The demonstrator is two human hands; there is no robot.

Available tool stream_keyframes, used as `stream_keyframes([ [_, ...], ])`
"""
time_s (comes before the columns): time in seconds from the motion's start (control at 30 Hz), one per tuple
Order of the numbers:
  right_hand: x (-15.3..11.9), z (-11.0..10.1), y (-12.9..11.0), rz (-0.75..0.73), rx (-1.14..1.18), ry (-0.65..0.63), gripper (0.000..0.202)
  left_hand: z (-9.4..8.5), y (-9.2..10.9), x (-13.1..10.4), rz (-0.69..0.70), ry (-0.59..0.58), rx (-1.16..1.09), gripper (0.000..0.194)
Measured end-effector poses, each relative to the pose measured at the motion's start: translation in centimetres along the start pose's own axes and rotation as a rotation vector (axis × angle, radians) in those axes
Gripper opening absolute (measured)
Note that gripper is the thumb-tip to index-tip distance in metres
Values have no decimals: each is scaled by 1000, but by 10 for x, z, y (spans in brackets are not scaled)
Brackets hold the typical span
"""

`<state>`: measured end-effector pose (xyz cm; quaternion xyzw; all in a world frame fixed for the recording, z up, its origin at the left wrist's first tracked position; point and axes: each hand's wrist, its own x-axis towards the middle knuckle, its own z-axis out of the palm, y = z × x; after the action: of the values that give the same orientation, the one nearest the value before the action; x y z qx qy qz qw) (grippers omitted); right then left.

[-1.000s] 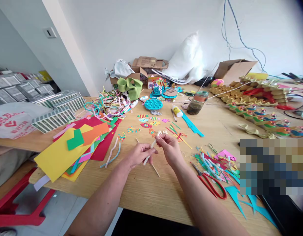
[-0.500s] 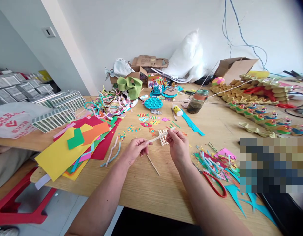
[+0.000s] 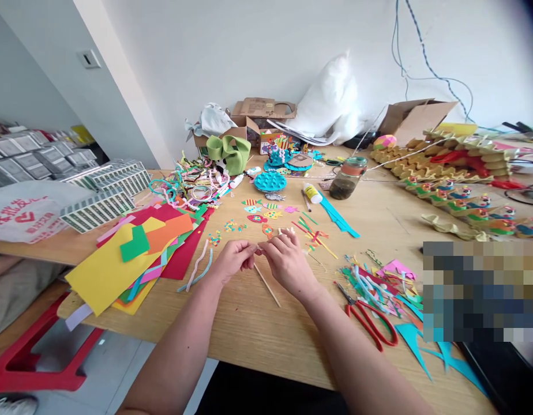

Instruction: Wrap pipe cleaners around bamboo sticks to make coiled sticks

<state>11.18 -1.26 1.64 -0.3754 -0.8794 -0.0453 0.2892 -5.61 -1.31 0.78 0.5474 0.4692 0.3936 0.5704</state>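
My left hand (image 3: 237,259) pinches the end of a small pale strip, most of which is hidden by the fingers. Against its fingertips, my right hand (image 3: 286,259) is closed on the same strip. Just below the hands a thin wooden stick (image 3: 267,286) lies on the table. Behind my right hand, a cream knobbly piece is almost wholly covered. Colourful paper fish (image 3: 256,219) lie beyond the hands, near a round blue piece (image 3: 270,181). A pink wavy strip and a blue strip (image 3: 201,272) rest left of my left hand.
Coloured sheets (image 3: 115,262) lie at the left. Red-handled scissors (image 3: 370,323) and paper scraps (image 3: 374,288) are at the right. A glass jar (image 3: 348,178), a glue bottle (image 3: 312,193) and egg cartons (image 3: 457,155) stand farther back.
My right hand has moved left and turned palm down, meeting my left hand. The pale strip stretched between them is now mostly hidden, and the knobbly piece is covered.
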Motion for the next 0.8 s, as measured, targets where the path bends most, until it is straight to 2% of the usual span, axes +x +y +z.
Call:
stream_keyframes([
  [0.1, 0, 4, -3, 130, -76, -101, 23, -5, -1, 4, -17, 86, -122, 36],
  [0.2, -1, 5, -9, 299, -100, -192, 24, -12, -1, 8, -9, 354, -309, 39],
  [0.3, -4, 8, -17, 316, -70, -395, 26, -21, -1, 12, 37, 554, -470, 38],
  [0.4, -6, 15, -25, 320, -70, -539, 22, -25, -1, 13, 68, 604, -516, 35],
  [0.5, -7, 21, -28, 340, -82, -591, 19, -22, -2, 13, 72, 583, -484, 33],
  [0.63, -4, 23, -21, 436, 28, -543, 19, -17, -4, 12, 123, 586, -273, 27],
  [0.73, 0, 19, -10, 563, 301, -426, 24, -12, -1, 9, 363, 579, 147, 18],
  [0.8, 3, 16, -4, 613, 627, -363, 27, -7, 3, 4, 565, 460, 472, 15],
])
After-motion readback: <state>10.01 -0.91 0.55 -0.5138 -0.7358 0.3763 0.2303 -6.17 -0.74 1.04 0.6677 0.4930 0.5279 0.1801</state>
